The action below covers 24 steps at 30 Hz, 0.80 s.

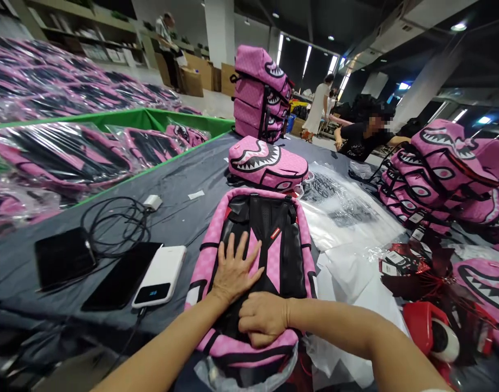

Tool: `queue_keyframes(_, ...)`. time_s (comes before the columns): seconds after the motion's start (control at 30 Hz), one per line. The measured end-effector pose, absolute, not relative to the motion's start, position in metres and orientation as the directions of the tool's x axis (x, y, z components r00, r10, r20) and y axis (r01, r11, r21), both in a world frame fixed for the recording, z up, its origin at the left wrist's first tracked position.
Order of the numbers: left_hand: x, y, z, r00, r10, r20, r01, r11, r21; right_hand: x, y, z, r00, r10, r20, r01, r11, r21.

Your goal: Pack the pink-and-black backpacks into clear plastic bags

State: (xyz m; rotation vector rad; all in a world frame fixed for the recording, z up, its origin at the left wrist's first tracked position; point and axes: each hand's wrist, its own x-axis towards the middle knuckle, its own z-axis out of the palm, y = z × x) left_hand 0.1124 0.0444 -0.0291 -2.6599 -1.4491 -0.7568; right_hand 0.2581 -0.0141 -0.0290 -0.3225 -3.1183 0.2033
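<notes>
A pink and black backpack (pixel 282 256) lies on the table in front of me, its strap side facing up. My left hand (pixel 235 267) rests flat on the back panel with the fingers spread. Lower down, my right hand (pixel 263 318) is curled closed and pressed against the same panel; whatever its fingers may hold is hidden. A crumpled clear plastic bag (pixel 249 375) shows at the backpack's near end. Just beyond the far end sits another pink backpack (pixel 268 163) with a shark-mouth print.
Left are a white power bank (pixel 162 275), dark phones (pixel 121 277) and a coiled cable (pixel 114 226). Bagged backpacks fill a green-edged bin (pixel 151 117). Right are plastic bags (pixel 347 207), hang tags (pixel 396 261), a red tape dispenser (pixel 425 326) and stacked backpacks (pixel 429 169). A co-worker (pixel 361 136) is beyond.
</notes>
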Motion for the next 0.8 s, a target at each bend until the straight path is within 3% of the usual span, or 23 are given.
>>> queue_keyframes(0.07,0.110,0.037,-0.032,0.373,0.858,0.354,0.853,-0.467,0.232,0.263,-0.025,-0.017,-0.950,0.308,0.049,0.303,0.949,-0.081)
queue_keyframes(0.17,0.103,0.023,-0.038,0.453,0.865,0.215,0.841,-0.494,0.219,0.280,-0.030,0.012,-0.901,0.386,0.196,0.385,0.922,-0.045)
queue_keyframes(0.23,0.101,0.015,-0.039,0.490,0.859,0.149,0.831,-0.512,0.219,0.294,-0.017,0.033,-0.768,0.537,0.349,0.559,0.828,-0.044)
queue_keyframes(0.3,0.103,0.007,-0.037,0.482,0.867,0.125,0.838,-0.498,0.220,0.306,0.008,0.045,-0.456,0.751,0.478,0.811,0.572,-0.124)
queue_keyframes(0.4,0.108,0.000,-0.028,0.446,0.887,0.119,0.862,-0.462,0.208,0.311,0.044,0.033,-0.026,0.907,0.420,0.956,0.145,-0.254)
queue_keyframes(0.47,0.107,0.001,-0.016,0.458,0.886,0.078,0.863,-0.464,0.200,0.309,0.056,0.010,0.029,0.948,0.316,0.972,0.047,-0.230)
queue_keyframes(0.6,0.103,0.032,0.023,0.508,0.860,-0.046,0.848,-0.490,0.201,0.305,0.057,-0.029,-0.023,0.972,0.233,0.983,0.065,-0.174)
queue_keyframes(0.7,0.118,0.069,0.041,0.521,0.848,0.100,0.838,-0.530,0.131,0.305,0.053,-0.038,-0.004,0.964,0.265,0.978,0.059,-0.202)
queue_keyframes(0.8,0.144,0.096,0.023,0.586,0.764,0.268,0.776,-0.625,0.086,0.311,0.059,-0.034,0.017,0.949,0.316,0.936,0.096,-0.338)
